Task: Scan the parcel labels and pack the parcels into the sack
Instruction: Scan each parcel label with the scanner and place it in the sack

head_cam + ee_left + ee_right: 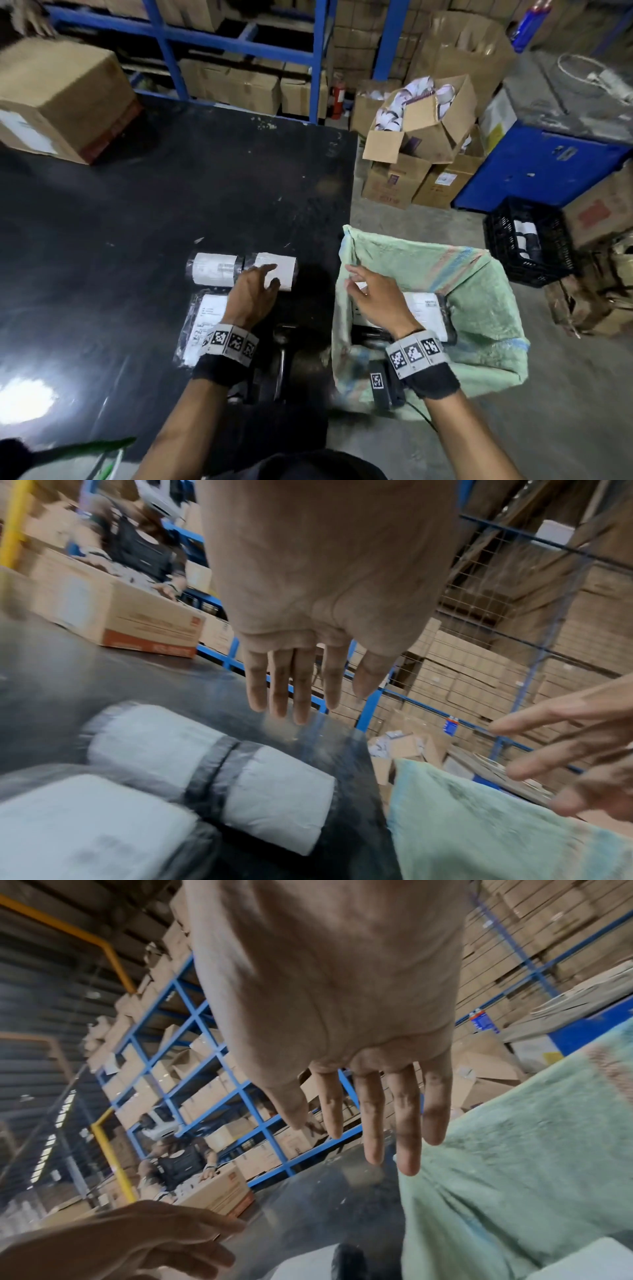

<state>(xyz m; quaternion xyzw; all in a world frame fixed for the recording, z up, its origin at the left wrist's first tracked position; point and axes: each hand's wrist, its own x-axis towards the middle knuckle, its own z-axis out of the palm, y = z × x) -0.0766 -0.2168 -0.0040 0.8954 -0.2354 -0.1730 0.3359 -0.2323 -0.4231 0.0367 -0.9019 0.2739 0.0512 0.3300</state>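
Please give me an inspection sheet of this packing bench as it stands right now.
Surface: black table, scuffed, glare patch near left.
Job's things: two rolled parcels end to end; flat parcel nearer the person; green sack open beside the table, labelled parcel inside.
Clutter: cardboard box on the far left corner.
Grippers: left hand open over the right-hand roll; right hand open over the sack mouth.
Cables: thin black lead below the right wrist.
Surroundings: blue racking, open cartons, black crate.
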